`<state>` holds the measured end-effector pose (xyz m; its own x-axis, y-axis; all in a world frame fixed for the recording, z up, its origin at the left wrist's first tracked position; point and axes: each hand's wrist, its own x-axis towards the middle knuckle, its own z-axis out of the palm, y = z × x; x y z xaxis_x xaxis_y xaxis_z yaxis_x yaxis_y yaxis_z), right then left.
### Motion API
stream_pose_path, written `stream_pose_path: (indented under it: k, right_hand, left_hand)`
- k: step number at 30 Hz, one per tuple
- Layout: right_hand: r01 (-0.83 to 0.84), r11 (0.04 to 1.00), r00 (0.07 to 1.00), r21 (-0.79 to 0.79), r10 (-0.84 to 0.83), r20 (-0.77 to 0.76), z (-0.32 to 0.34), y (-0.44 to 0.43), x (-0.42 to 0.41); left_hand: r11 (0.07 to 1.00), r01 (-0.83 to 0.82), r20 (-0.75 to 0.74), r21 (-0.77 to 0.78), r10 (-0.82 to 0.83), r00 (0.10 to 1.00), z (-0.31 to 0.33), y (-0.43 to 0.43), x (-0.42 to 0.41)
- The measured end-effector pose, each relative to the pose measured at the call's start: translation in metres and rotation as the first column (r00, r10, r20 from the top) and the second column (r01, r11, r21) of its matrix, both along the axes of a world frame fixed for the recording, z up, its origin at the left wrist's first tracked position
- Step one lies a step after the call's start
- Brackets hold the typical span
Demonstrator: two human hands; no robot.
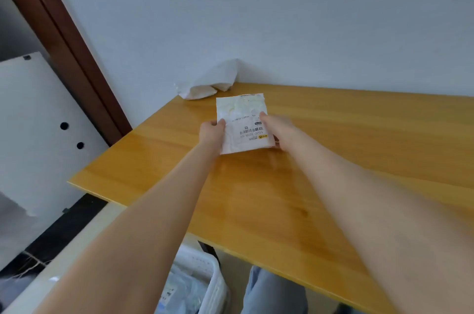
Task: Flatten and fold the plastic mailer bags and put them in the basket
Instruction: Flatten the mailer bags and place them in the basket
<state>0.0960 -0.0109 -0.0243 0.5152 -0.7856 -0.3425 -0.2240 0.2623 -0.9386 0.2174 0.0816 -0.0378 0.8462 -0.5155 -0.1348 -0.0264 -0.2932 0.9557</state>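
Observation:
A folded white mailer bag [243,118] with a barcode label faces up over the wooden table [333,149]. My left hand [211,131] pinches its left edge, thumb on top. My right hand [275,129] grips its right edge, thumb on the label. A second white mailer bag [207,82], crumpled and unfolded, lies at the table's far left corner against the wall. Under the table's near edge stands a white basket [213,285] with several bags inside; my left forearm hides part of it.
A pale wall runs behind the table. To the left are a brown door frame [64,41] and a white board with holes [38,129]. My knees in blue trousers [272,293] show under the table's front edge.

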Motion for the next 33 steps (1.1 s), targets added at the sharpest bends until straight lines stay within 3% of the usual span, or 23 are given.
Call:
stream_pose_path:
  k: [3,11,15,18,24,28,33]
  right_hand:
    - [-0.026,1.0,0.997,0.01,0.026,0.067,-0.001,0.012,0.019]
    - [-0.374,0.927,0.914,-0.017,0.372,0.163,0.007,0.094,0.075]
    - [-0.51,0.856,0.843,-0.078,0.516,0.154,-0.007,0.141,0.111]
    - [-0.655,0.745,0.731,-0.126,0.667,0.144,0.001,0.199,0.113]
    - [-0.743,0.61,0.645,-0.276,0.762,-0.05,-0.05,0.284,0.122]
    - [-0.766,0.62,0.642,-0.166,0.746,-0.178,-0.114,0.303,0.12]
    - [-0.751,0.651,0.619,-0.113,0.633,-0.465,-0.194,0.3,0.112]
  left_hand:
    - [0.994,-0.111,0.019,0.01,0.11,0.994,-0.004,0.024,0.016]
    - [0.905,-0.419,0.033,-0.079,0.422,0.906,-0.012,0.117,0.042]
    - [0.794,-0.598,0.013,-0.108,0.603,0.798,-0.021,0.172,0.044]
    - [0.673,-0.728,-0.054,-0.131,0.729,0.683,-0.038,0.22,0.046]
    - [0.573,-0.817,-0.145,-0.067,0.805,0.576,-0.091,0.297,0.026]
    - [0.625,-0.778,-0.157,0.066,0.776,0.611,-0.139,0.326,0.015]
    - [0.685,-0.658,-0.145,0.314,0.719,0.68,-0.224,0.349,0.008]
